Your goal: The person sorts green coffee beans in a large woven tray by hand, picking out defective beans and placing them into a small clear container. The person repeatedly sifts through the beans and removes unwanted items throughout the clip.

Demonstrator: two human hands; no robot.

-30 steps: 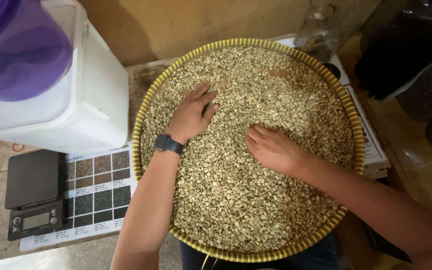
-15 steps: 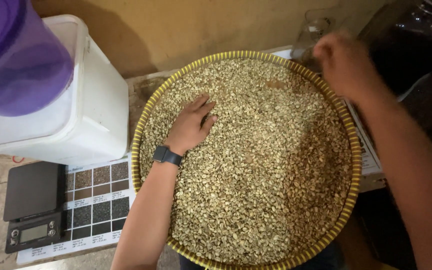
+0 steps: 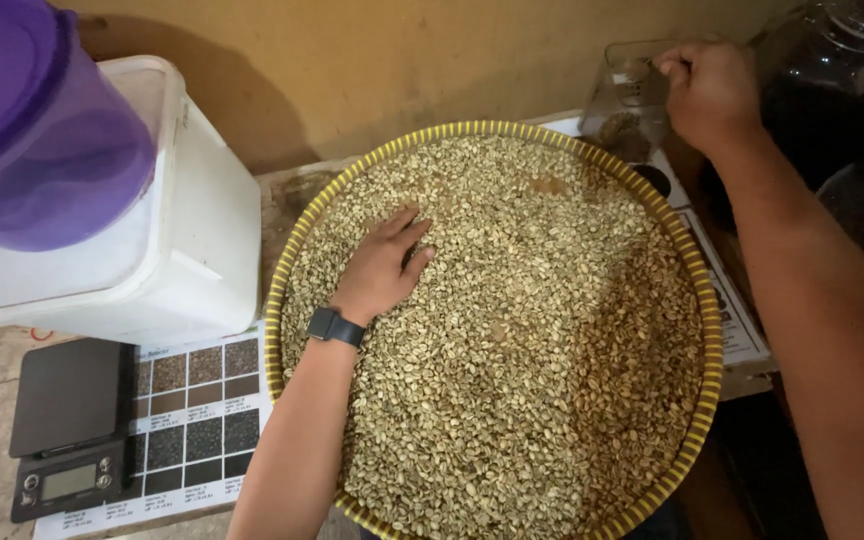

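A wide round woven tray [image 3: 282, 300] with a yellow rim holds a deep layer of pale green coffee beans [image 3: 552, 360]. My left hand [image 3: 384, 268] lies flat on the beans in the tray's upper left, fingers spread, a dark watch on the wrist. Beyond the tray's far right rim, my right hand [image 3: 707, 90] hovers over a clear glass cup [image 3: 627, 100] with its fingertips pinched together at the mouth. Whether a bean sits between those fingers is hidden.
A white lidded bin [image 3: 182, 250] with a purple plastic jug [image 3: 42, 130] on it stands at the left. A black digital scale [image 3: 67, 425] and a bean sample chart [image 3: 202, 410] lie below it. Dark glass jars [image 3: 852, 90] stand at the right.
My right hand has left the beans at mid tray and risen to the glass cup past the far right rim. My left hand stays on the beans.
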